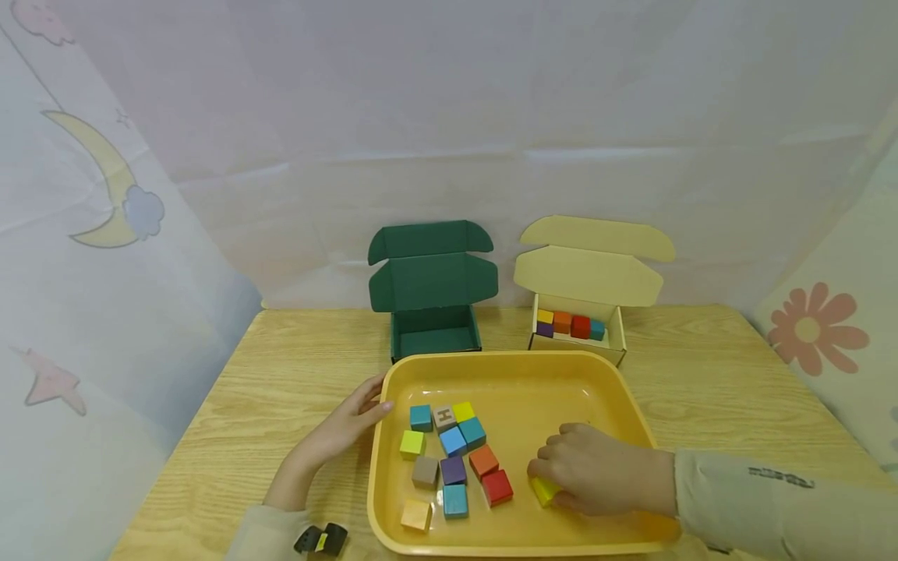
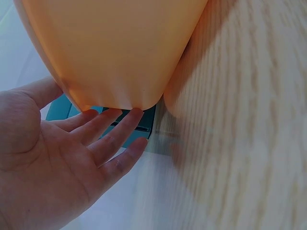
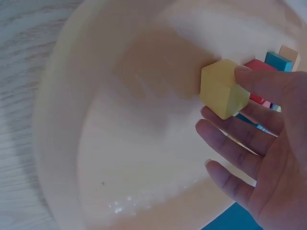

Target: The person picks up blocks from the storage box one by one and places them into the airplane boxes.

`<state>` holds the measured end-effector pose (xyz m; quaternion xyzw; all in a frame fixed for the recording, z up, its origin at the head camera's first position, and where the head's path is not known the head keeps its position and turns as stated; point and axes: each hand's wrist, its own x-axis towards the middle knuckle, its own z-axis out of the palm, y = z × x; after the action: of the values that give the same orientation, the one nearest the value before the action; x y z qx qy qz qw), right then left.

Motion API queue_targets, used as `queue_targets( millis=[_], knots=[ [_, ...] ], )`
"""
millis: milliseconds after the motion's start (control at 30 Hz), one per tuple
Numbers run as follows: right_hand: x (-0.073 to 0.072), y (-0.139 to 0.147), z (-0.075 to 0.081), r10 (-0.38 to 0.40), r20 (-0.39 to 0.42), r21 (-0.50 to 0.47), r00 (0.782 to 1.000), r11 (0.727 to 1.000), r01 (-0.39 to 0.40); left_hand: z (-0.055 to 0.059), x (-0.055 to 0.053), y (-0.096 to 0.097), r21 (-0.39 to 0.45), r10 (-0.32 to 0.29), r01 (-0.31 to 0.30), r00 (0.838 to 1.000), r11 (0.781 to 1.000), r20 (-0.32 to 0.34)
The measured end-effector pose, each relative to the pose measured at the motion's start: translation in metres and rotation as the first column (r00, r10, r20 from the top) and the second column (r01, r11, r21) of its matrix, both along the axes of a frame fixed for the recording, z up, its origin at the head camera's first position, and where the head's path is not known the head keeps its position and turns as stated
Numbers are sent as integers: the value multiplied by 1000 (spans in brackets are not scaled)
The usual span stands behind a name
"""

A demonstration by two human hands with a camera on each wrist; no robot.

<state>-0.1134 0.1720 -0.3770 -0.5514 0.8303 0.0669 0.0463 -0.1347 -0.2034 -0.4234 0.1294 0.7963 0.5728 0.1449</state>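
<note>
In the head view my right hand [image 1: 596, 471] is down inside the right part of the yellow tray [image 1: 617, 382], pinching a yellow block [image 1: 545, 491]. The right wrist view shows that block [image 3: 223, 88] between thumb and fingers, with the ring and little fingers off it. At the tray's left edge, my left hand [image 1: 351, 421] rests its thumb at the rim. Its extended fingers [image 2: 115, 136] touch the outer wall in the left wrist view. Several loose cubes lie in the tray's left half, including a red block [image 1: 497, 488] and a letter H block [image 1: 444, 418].
Behind the tray stand an opened green box [image 1: 435, 340] and an opened cream box [image 1: 613, 343]. Several coloured blocks [image 1: 580, 326] sit in the cream box. A black strap-like item [image 1: 323, 539] is by the left sleeve. A printed cloth hangs around the wooden table [image 1: 295, 343].
</note>
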Motion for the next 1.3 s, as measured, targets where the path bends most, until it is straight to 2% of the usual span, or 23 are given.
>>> queue_targets(
  millis=[400,667,1100,1300],
  knots=[
    [-8,-2,10,-2,-95,-27,995,1000,-1,1,0,0,-10,1,-1,1000,1000,-5],
    [-21,0,18,-12,-145,-84,989,997,0,0,0,0,-15,6,-6,1000,1000,-8],
    [-48,1,46,-112,-61,-110,992,988,105,0,0,0,-10,4,-4,1000,1000,-7],
    [-65,4,52,-175,40,-92,984,980,178,-1,-1,-1,-4,-2,2,1000,1000,-6]
  ],
)
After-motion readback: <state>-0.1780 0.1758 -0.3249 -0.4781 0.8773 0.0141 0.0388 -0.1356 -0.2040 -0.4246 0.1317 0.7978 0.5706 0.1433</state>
